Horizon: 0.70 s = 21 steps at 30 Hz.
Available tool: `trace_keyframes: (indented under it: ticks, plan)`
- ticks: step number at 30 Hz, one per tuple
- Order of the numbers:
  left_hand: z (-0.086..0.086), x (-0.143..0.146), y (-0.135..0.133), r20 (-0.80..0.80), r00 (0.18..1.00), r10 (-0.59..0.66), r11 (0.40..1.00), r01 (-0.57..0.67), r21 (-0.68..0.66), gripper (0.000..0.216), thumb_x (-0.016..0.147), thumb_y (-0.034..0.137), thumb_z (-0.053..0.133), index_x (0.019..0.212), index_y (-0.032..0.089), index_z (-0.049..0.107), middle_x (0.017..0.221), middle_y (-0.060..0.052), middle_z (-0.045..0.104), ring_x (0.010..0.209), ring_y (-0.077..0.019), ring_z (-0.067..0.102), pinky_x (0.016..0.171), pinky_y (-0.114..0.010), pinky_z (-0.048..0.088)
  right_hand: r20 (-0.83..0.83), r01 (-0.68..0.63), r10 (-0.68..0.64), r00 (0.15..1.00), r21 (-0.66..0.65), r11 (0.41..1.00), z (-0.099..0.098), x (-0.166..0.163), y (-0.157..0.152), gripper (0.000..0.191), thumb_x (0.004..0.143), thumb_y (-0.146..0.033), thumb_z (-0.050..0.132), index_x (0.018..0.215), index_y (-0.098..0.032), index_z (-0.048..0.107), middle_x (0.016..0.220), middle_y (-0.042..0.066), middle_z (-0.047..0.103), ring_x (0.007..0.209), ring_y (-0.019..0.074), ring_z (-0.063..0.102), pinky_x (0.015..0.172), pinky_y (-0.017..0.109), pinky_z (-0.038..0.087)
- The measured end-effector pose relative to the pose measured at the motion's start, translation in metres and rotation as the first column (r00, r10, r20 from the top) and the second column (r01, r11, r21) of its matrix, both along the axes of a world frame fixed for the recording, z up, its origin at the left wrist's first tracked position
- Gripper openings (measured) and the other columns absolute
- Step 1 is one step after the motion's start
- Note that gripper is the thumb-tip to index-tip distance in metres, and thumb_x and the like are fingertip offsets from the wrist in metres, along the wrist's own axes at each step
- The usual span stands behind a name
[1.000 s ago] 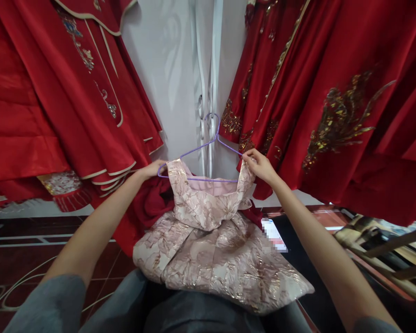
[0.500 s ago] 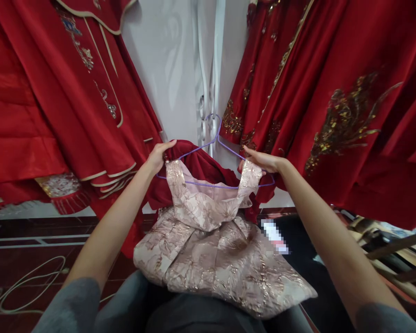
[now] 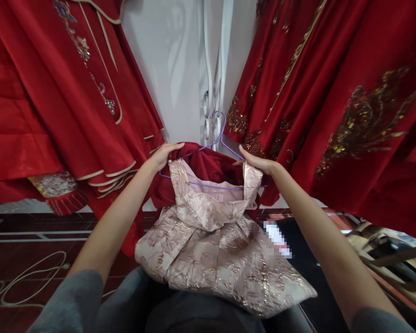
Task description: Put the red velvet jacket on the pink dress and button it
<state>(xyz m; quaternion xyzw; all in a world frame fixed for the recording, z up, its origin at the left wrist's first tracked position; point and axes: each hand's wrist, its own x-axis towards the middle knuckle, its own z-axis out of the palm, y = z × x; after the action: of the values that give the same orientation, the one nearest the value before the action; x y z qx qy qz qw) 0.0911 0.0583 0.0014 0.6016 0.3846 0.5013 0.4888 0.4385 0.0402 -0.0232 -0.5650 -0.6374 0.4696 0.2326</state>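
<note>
A pale pink and gold brocade dress (image 3: 211, 210) hangs by two wide straps on a thin purple wire hanger (image 3: 223, 138). Its skirt spreads across my lap. At the left strap, my left hand (image 3: 164, 156) is closed on the dress and the hanger's shoulder, thumb stretched over a dark red garment (image 3: 208, 162) behind. My right hand (image 3: 260, 163) is closed at the right strap, its thumb along the hanger's arm; most of its fingers are hidden behind strap and hanger. The hanger's hook stands upright before the white door handles.
Red embroidered gowns hang on the left (image 3: 86, 115) and right (image 3: 305, 101) of a white cabinet (image 3: 159, 60). A white cable (image 3: 31, 273) lies on the dark red floor at left. Wooden-looking bars (image 3: 402, 256) and mixed items stand at lower right.
My right hand has shifted slightly at its strap, with its thumb pointing further up. The hanger's hook sits a little further right. The view has turned slightly.
</note>
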Motion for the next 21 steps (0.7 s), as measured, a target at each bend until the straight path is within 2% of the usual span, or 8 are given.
trace_keyframes:
  ticks: [1, 3, 5, 6, 10, 12, 16, 21]
  plan:
    - [-0.001, 0.001, 0.002, 0.015, 1.0, 0.027, 1.0, -0.026, -0.012, 0.024, 0.059, 0.036, 0.074, 0.065, 0.015, 0.065, 0.06, -0.001, 0.066, 0.054, -0.0135, 0.058, 0.054, -0.024, 0.044, -0.023, 0.03, -0.029, 0.999, 0.024, 0.999, -0.002, 0.001, 0.0, 0.062, 0.086, -0.067, 0.031, 0.087, -0.017, 0.068, 0.061, 0.006, 0.062, 0.059, 0.0213, 0.059, 0.058, 0.032, 0.048]
    - [-0.002, 0.003, 0.007, 0.052, 0.993, 0.103, 0.995, -0.102, -0.018, 0.019, 0.058, 0.031, 0.068, 0.056, 0.016, 0.058, 0.051, 0.002, 0.059, 0.047, -0.0107, 0.051, 0.047, -0.022, 0.038, -0.054, 0.102, -0.093, 0.994, 0.184, 0.978, -0.006, 0.003, 0.002, 0.041, 0.084, -0.054, 0.045, 0.085, -0.018, 0.064, 0.062, 0.004, 0.059, 0.06, 0.0182, 0.055, 0.06, 0.029, 0.047]
    - [-0.003, 0.004, 0.01, 0.071, 0.983, 0.167, 0.984, -0.171, 0.047, 0.017, 0.057, 0.026, 0.061, 0.049, 0.016, 0.05, 0.045, 0.004, 0.048, 0.042, -0.0078, 0.041, 0.042, -0.02, 0.03, -0.072, 0.142, -0.124, 0.99, 0.388, 0.911, -0.01, 0.007, 0.004, 0.02, 0.078, -0.036, 0.053, 0.084, -0.019, 0.058, 0.068, 0.001, 0.057, 0.063, 0.0155, 0.052, 0.064, 0.027, 0.046]
    - [-0.004, 0.004, 0.011, 0.058, 0.982, 0.178, 0.978, -0.183, 0.102, 0.017, 0.056, 0.023, 0.058, 0.046, 0.017, 0.046, 0.043, 0.005, 0.044, 0.041, -0.0069, 0.037, 0.042, -0.02, 0.027, -0.075, 0.142, -0.121, 0.99, 0.488, 0.861, -0.011, 0.01, 0.006, 0.015, 0.073, -0.029, 0.054, 0.085, -0.019, 0.055, 0.072, 0.0, 0.056, 0.066, 0.0147, 0.052, 0.067, 0.027, 0.046]
    - [-0.009, 0.002, 0.011, -0.127, 0.977, 0.169, 0.958, -0.133, 0.255, 0.006, 0.056, 0.017, 0.052, 0.051, 0.016, 0.048, 0.047, 0.004, 0.044, 0.044, -0.0074, 0.035, 0.043, -0.02, 0.025, 0.04, 0.013, -0.068, 0.997, 0.77, 0.638, -0.009, 0.023, 0.007, 0.033, 0.06, -0.013, 0.05, 0.092, -0.02, 0.047, 0.091, 0.002, 0.054, 0.084, 0.0171, 0.054, 0.082, 0.032, 0.046]
    - [-0.012, 0.0, 0.009, -0.213, 0.944, 0.253, 0.922, -0.169, 0.348, 0.002, 0.059, 0.016, 0.051, 0.057, 0.016, 0.052, 0.051, 0.004, 0.046, 0.047, -0.0087, 0.038, 0.046, -0.021, 0.029, 0.195, -0.076, -0.15, 0.969, 0.817, 0.571, -0.007, 0.027, 0.001, 0.043, 0.055, -0.008, 0.05, 0.097, -0.019, 0.047, 0.1, 0.006, 0.053, 0.093, 0.0211, 0.054, 0.087, 0.037, 0.045]
    - [-0.018, -0.004, 0.005, -0.324, 0.801, 0.503, 0.766, -0.24, 0.596, 0.007, 0.066, 0.013, 0.048, 0.066, 0.017, 0.054, 0.061, 0.001, 0.051, 0.058, -0.0127, 0.047, 0.061, -0.025, 0.041, 0.437, -0.171, -0.38, 0.815, 0.808, 0.564, -0.002, 0.027, -0.022, 0.052, 0.055, -0.001, 0.05, 0.105, -0.014, 0.05, 0.108, 0.014, 0.052, 0.103, 0.0281, 0.051, 0.093, 0.043, 0.043]
    - [-0.024, -0.005, -0.015, -0.34, 0.589, 0.733, 0.567, -0.253, 0.784, 0.014, 0.072, 0.011, 0.046, 0.077, 0.018, 0.057, 0.088, -0.005, 0.059, 0.084, -0.02, 0.058, 0.079, -0.032, 0.045, 0.549, -0.094, -0.551, 0.629, 0.757, 0.647, 0.014, 0.032, -0.046, 0.045, 0.059, -0.004, 0.055, 0.103, -0.015, 0.056, 0.1, 0.014, 0.056, 0.098, 0.0302, 0.053, 0.086, 0.044, 0.046]
